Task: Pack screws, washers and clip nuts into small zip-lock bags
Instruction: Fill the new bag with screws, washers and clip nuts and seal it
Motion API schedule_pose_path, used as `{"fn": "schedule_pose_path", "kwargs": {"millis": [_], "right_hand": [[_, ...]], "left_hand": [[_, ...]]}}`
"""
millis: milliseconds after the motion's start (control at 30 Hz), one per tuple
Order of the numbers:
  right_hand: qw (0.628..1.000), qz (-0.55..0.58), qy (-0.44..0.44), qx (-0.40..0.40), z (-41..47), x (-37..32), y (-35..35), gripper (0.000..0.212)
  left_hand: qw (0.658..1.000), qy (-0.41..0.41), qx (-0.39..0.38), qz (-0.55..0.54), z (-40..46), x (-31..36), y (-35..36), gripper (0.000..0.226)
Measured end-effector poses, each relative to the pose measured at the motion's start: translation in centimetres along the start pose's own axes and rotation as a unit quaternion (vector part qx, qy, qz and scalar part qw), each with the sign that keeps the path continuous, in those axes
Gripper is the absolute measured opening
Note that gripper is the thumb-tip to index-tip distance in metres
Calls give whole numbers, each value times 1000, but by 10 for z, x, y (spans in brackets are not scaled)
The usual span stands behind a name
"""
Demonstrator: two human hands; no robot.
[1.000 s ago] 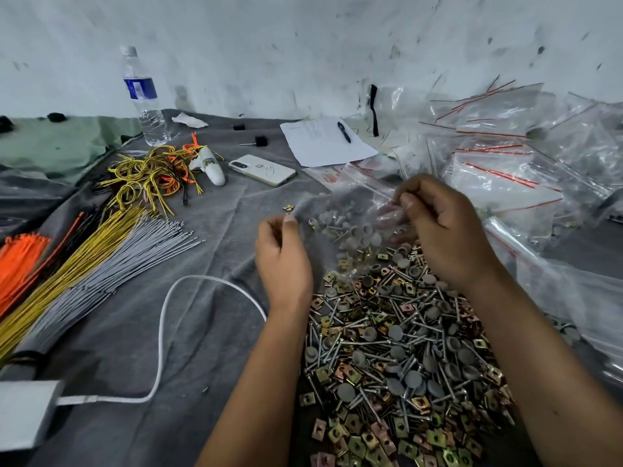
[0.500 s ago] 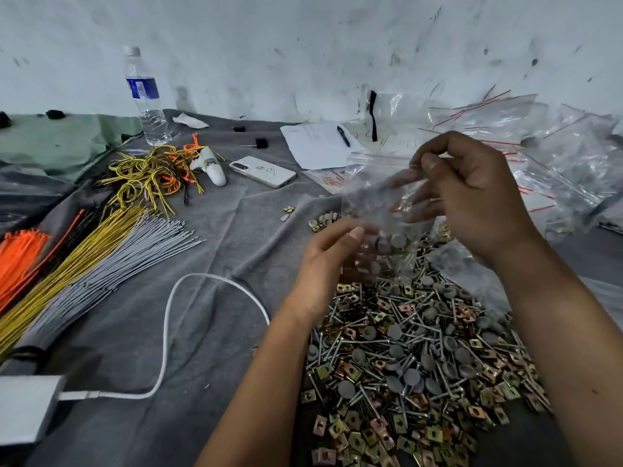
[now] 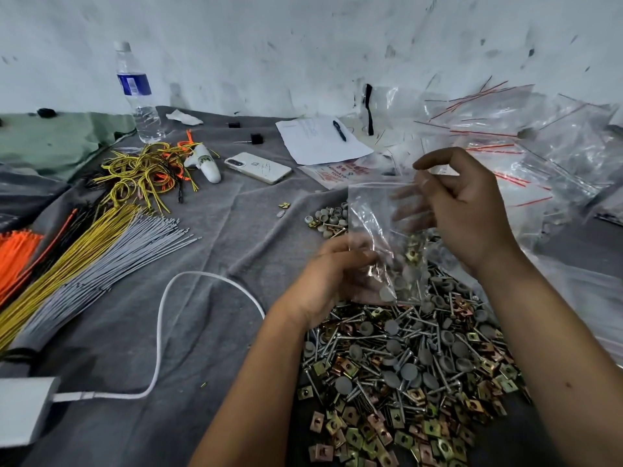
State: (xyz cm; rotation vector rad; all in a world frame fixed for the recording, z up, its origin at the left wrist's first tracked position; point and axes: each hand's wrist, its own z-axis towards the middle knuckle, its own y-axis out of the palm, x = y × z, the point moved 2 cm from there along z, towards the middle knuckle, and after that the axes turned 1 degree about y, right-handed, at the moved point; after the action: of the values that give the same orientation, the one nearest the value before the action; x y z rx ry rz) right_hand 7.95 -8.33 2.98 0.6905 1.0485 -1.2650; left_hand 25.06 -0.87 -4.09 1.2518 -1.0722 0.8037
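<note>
A small clear zip-lock bag (image 3: pixel 377 224) hangs above the hardware pile, with grey washers, screws and a clip nut gathered in its lower part. My right hand (image 3: pixel 468 210) holds the bag's top, fingers curled behind the plastic. My left hand (image 3: pixel 332 278) grips the bag's lower left side from below. A big heap of screws, grey washers and gold clip nuts (image 3: pixel 414 375) lies on the grey cloth beneath both hands. A small cluster of grey washers (image 3: pixel 327 219) lies just beyond the bag.
Empty zip-lock bags with red strips (image 3: pixel 526 146) are heaped at the right. A phone (image 3: pixel 258 167), paper with a pen (image 3: pixel 320 139), a water bottle (image 3: pixel 136 96), bundled wires and cable ties (image 3: pixel 87 251) and a white cable (image 3: pixel 161 335) lie to the left.
The bag has been lifted off the pile. My right hand rose with its top; my left hand moved right and took hold of the bag's lower side.
</note>
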Motion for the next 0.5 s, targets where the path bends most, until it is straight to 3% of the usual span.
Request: {"fn": "schedule_pose_path", "kwargs": {"millis": [67, 133, 300, 500], "right_hand": [[1000, -4, 18, 10, -3, 11, -1, 9], [999, -28, 39, 13, -10, 26, 0, 10], [998, 1, 60, 5, -23, 55, 7, 10], [999, 2, 32, 19, -23, 59, 2, 14]], "left_hand": [[1000, -1, -6, 16, 1, -1, 0, 36], [995, 53, 34, 72, 2, 0, -3, 15], [967, 119, 181, 133, 7, 0, -15, 22], [951, 128, 236, 155, 6, 4, -12, 23]]}}
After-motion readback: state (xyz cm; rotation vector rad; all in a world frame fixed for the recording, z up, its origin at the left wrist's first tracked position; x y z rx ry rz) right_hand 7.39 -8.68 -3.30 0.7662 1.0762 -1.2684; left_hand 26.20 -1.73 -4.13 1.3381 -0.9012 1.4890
